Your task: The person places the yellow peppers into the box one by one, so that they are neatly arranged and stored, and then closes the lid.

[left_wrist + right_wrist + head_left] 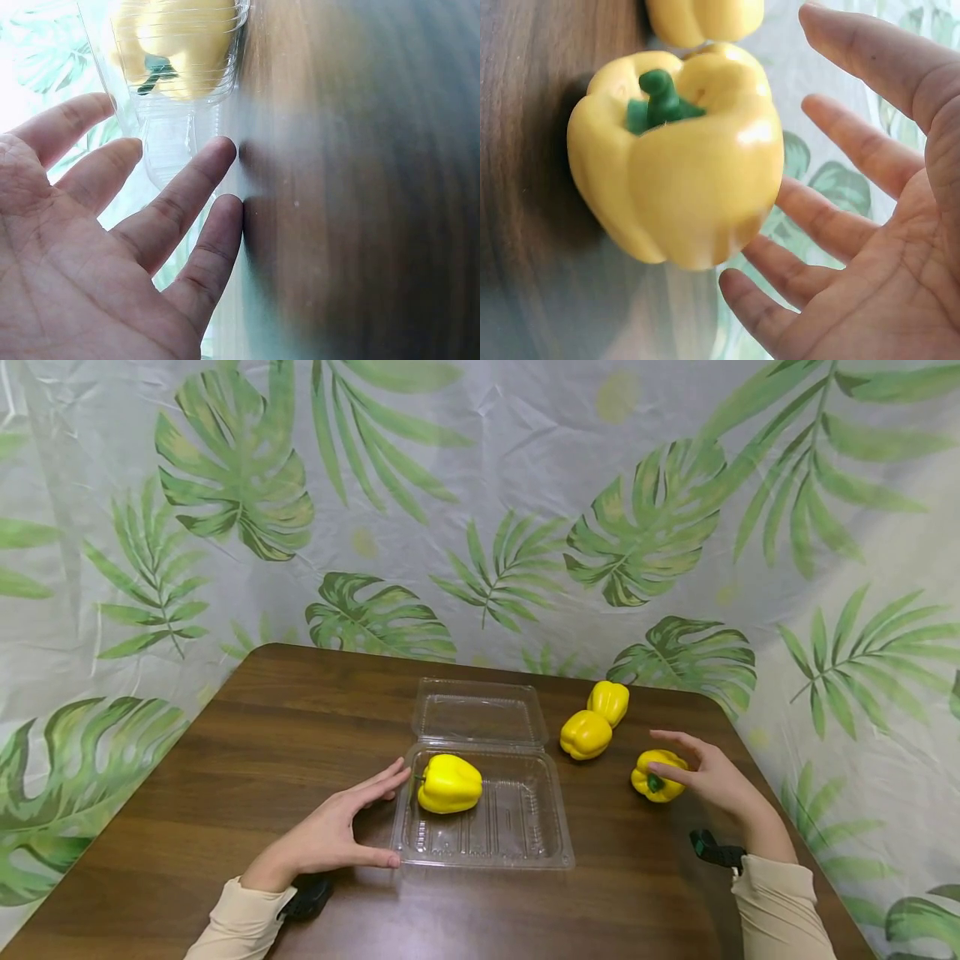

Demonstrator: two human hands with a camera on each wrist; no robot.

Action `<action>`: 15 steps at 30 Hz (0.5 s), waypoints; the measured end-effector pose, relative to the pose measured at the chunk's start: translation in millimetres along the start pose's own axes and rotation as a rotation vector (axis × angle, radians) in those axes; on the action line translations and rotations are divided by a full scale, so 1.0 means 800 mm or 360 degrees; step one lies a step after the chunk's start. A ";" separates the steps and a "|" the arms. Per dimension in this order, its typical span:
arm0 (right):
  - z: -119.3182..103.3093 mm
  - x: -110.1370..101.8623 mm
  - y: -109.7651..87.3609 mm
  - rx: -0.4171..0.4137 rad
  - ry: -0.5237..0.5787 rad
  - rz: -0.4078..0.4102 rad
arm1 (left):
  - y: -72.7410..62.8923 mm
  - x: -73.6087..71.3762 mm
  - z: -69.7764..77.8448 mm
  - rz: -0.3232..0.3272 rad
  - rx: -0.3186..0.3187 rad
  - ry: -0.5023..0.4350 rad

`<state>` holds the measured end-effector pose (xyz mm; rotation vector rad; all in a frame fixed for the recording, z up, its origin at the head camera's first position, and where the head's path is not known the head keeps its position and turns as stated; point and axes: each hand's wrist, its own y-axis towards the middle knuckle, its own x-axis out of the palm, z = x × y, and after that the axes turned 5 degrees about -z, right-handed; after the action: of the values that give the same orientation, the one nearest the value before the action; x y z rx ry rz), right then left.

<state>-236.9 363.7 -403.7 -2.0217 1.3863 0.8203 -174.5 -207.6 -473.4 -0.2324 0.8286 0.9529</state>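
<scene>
A clear plastic clamshell container (517,856) lies open on the table, with one yellow bell pepper (452,785) in the left part of its base. My left hand (330,835) is spread at the container's left side, fingertips and thumb right at the rim. On the right, another yellow bell pepper (697,172) with a green stem rests on the table. Around it my right hand (720,781) is spread, fingers extended and not curled round it. In the right wrist view the thumb and forefinger stand apart from this pepper.
Two more yellow bell peppers, a nearer one (585,735) and a farther one (609,702), sit together right of the container's raised lid (480,710). The brown wooden table (315,718) ends at a leaf-patterned curtain (517,468).
</scene>
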 end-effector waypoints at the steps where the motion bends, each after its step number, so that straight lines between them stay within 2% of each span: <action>1: 0.003 0.000 -0.001 -0.0001 0.0008 0.0001 | 0.000 0.000 0.000 0.0000 0.0000 0.0000; 7: 0.012 -0.001 -0.006 0.0018 0.0060 -0.0005 | 0.001 -0.001 0.000 0.0004 0.0004 0.0006; 15: 0.018 0.004 -0.012 0.0054 0.0044 0.0005 | 0.000 0.000 0.001 0.0002 -0.0003 0.0006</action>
<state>-229.3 374.9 -414.8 -2.0125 1.4098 0.7682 -173.9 -207.2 -473.2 -0.2353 0.8315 0.9544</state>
